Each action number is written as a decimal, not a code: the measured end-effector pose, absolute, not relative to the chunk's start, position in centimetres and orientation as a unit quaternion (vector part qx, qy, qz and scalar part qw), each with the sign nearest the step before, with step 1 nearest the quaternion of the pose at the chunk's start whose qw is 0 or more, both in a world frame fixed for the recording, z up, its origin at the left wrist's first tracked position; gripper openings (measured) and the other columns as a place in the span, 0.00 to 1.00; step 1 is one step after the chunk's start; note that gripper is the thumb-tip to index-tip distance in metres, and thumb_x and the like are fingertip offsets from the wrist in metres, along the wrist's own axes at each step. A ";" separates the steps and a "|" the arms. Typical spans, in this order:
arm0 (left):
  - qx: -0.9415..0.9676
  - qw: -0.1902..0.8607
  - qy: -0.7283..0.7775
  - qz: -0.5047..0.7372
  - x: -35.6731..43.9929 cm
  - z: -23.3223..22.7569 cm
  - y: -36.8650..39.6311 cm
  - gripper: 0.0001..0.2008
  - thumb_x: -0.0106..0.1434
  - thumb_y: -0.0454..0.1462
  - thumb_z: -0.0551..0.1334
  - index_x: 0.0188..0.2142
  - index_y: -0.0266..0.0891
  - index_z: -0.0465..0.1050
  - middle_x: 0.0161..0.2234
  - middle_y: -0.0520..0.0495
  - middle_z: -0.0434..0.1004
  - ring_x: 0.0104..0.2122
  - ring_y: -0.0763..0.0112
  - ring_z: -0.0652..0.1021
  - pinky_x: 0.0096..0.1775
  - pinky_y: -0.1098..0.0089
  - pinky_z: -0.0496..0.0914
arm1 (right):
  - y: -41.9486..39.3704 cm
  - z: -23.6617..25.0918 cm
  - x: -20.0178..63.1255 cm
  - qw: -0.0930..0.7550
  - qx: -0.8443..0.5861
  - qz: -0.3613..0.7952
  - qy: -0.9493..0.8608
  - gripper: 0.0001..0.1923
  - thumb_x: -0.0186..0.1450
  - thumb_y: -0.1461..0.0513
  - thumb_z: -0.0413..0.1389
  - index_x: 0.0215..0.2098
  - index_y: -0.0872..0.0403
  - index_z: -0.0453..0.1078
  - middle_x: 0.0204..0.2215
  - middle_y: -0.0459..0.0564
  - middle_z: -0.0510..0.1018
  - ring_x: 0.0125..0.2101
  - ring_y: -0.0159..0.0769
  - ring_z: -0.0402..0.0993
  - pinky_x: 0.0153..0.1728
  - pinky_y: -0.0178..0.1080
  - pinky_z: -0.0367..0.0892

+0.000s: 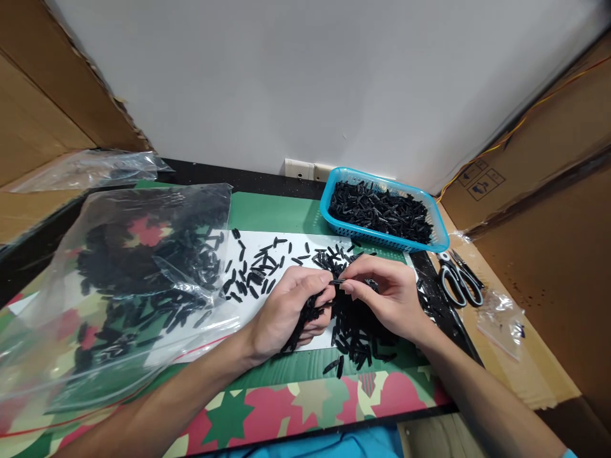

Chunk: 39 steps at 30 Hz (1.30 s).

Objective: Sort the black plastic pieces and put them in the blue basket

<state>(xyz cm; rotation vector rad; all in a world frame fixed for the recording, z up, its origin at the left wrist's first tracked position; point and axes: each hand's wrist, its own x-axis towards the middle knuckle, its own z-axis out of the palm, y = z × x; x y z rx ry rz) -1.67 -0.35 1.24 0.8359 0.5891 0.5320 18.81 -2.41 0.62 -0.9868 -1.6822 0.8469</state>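
Note:
Small, narrow black pieces, perhaps plastic parts, lie loose in a pile (356,346) on white paper (281,238) and a green mat. My left hand (291,308) is closed around a bunch of these black pieces, some poking out below the fingers. Between thumb and forefinger, my right hand (384,292) pinches one small black piece (337,282), whose other end meets the left thumb and forefinger. Both hands are over the pile. What the left palm holds is partly hidden by its fingers.
A blue plastic basket (386,238) full of black pieces stands behind my right hand. To the left lies a large clear zip bag (157,280) with many more inside. Scissors (461,283) and a small clear bag (501,321) are at right. Cardboard walls (548,248) flank the table.

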 end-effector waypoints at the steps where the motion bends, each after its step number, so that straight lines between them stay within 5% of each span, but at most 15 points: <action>1: 0.395 0.838 0.279 0.253 -1.7 1.3 -0.4 0.21 0.72 0.49 0.59 0.26 0.41 0.60 0.15 0.57 0.59 0.13 0.83 0.54 0.14 0.83 0.50 | -2.4 0.6 18.8 0.489 -0.403 0.346 -0.692 0.03 0.70 0.61 0.65 0.39 0.51 0.81 0.33 0.48 0.83 0.31 0.34 0.78 0.33 0.37 0.72; 20: 0.392 0.842 0.277 0.245 -1.7 1.6 -0.4 0.22 0.71 0.50 0.59 0.25 0.41 0.60 0.14 0.57 0.58 0.13 0.81 0.55 0.13 0.82 0.53 | -2.6 0.9 18.7 0.515 -0.423 0.246 -0.704 0.03 0.70 0.65 0.64 0.37 0.51 0.80 0.32 0.46 0.84 0.30 0.34 0.78 0.33 0.38 0.73; 25: 0.359 0.861 0.297 0.205 -1.6 1.8 -0.2 0.28 0.70 0.60 0.55 0.25 0.42 0.60 0.14 0.57 0.56 0.12 0.80 0.54 0.13 0.81 0.52 | -1.8 0.7 18.9 0.489 -0.502 0.146 -0.698 0.04 0.71 0.66 0.62 0.41 0.51 0.79 0.39 0.50 0.82 0.40 0.39 0.78 0.43 0.43 0.73; 33: 0.387 0.848 0.335 0.136 -1.2 1.8 -0.6 0.36 0.62 0.72 0.50 0.25 0.42 0.60 0.14 0.56 0.57 0.12 0.80 0.55 0.13 0.81 0.50 | -2.5 1.3 18.5 0.456 -0.374 0.334 -0.736 0.09 0.72 0.65 0.64 0.49 0.50 0.81 0.45 0.51 0.82 0.47 0.39 0.79 0.50 0.42 0.73; 39: 0.394 0.842 0.351 0.116 -1.0 1.2 -0.8 0.37 0.60 0.74 0.50 0.26 0.42 0.60 0.14 0.56 0.57 0.13 0.80 0.55 0.14 0.81 0.49 | -2.3 1.5 18.9 0.420 -0.340 0.363 -0.759 0.08 0.72 0.66 0.63 0.48 0.52 0.82 0.47 0.52 0.81 0.48 0.38 0.78 0.52 0.42 0.73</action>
